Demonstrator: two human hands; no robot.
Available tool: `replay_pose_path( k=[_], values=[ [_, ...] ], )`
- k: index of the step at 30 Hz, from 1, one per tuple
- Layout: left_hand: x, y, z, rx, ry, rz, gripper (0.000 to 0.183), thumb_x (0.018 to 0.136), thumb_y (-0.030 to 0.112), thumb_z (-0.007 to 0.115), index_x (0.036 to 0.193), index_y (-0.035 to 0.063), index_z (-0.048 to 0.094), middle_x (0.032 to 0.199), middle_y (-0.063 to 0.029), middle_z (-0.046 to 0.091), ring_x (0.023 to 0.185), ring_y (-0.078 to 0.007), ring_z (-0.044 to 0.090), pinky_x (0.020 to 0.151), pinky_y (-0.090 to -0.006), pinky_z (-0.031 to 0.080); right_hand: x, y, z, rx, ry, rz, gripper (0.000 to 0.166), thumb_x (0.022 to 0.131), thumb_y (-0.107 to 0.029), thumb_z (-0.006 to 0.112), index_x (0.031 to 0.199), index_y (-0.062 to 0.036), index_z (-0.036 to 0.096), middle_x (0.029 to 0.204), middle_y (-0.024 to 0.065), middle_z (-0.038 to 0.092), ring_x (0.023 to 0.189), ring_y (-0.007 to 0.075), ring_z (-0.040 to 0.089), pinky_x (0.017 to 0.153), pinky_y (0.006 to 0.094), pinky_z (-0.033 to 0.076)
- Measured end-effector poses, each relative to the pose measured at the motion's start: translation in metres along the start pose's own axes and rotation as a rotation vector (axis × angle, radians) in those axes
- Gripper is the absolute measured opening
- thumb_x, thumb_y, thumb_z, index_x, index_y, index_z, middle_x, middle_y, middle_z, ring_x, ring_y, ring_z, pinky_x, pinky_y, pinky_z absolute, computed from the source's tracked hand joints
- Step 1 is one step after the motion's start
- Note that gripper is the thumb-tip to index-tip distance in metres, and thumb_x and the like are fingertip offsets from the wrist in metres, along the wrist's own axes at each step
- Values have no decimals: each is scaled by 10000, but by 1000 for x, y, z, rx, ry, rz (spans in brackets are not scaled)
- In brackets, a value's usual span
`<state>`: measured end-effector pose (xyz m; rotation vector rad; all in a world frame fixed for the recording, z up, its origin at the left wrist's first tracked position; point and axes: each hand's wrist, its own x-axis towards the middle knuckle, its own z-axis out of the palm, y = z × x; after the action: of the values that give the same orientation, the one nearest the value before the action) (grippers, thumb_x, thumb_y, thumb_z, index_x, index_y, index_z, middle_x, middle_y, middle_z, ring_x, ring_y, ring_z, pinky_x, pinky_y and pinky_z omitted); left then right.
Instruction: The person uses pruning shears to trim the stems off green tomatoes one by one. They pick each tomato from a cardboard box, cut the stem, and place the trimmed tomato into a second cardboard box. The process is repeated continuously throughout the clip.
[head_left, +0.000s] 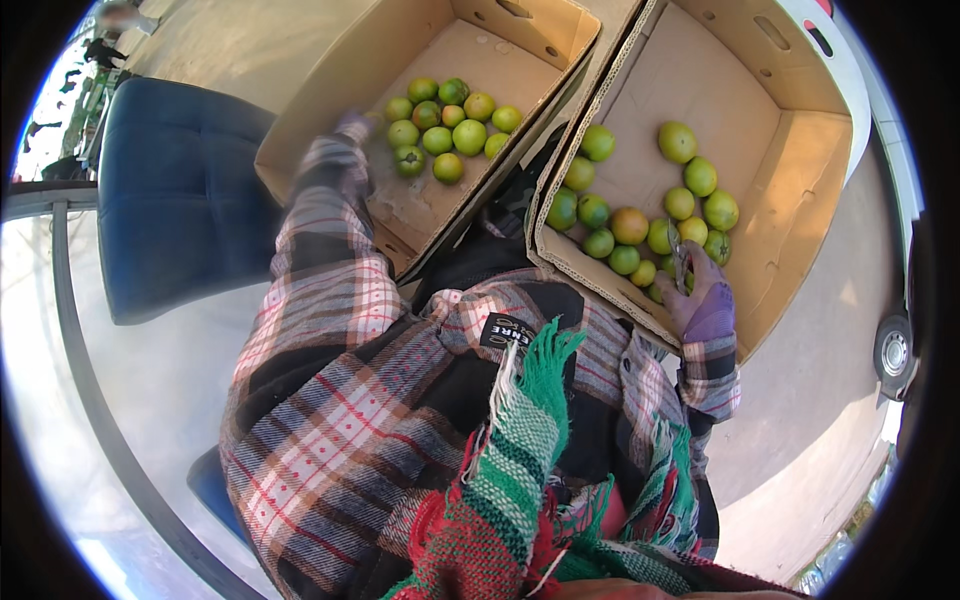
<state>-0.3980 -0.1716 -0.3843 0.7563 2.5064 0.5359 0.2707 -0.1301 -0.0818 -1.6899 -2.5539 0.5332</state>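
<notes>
My left hand (355, 129), in a purple glove and blurred, is at the left wall of the left cardboard box (390, 206). A blurred greenish fruit shows beside its fingers; whether the hand grips it is unclear. Several green tomatoes (469, 137), a few turning orange, lie in the middle of that box. My right hand (701, 296), also purple-gloved, holds a small pair of metal snips (680, 259) over the near end of the right cardboard box (720, 67). Around the snips lie several more tomatoes (628, 225), green to orange; the hand partly covers some.
A dark blue padded chair (184, 199) stands to the left of the left box. A wheel (894, 352) is at the far right, on the pale floor (795, 420). Below the hands, a fringed green and red scarf (525, 442) hangs over the plaid shirt.
</notes>
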Motion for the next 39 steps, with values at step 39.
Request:
replay_pose_path(
  k=[39],
  values=[
    [-324, 497, 119, 717, -397, 1341, 673, 855, 530, 703, 1437, 246, 520, 1377, -131, 591, 1309, -350, 537, 1070, -553, 411, 2, -26, 10, -157, 41, 32, 569, 816, -488, 745, 1191, -89, 592, 1132, 171, 663, 1131, 340, 606, 974, 461, 469]
  ],
)
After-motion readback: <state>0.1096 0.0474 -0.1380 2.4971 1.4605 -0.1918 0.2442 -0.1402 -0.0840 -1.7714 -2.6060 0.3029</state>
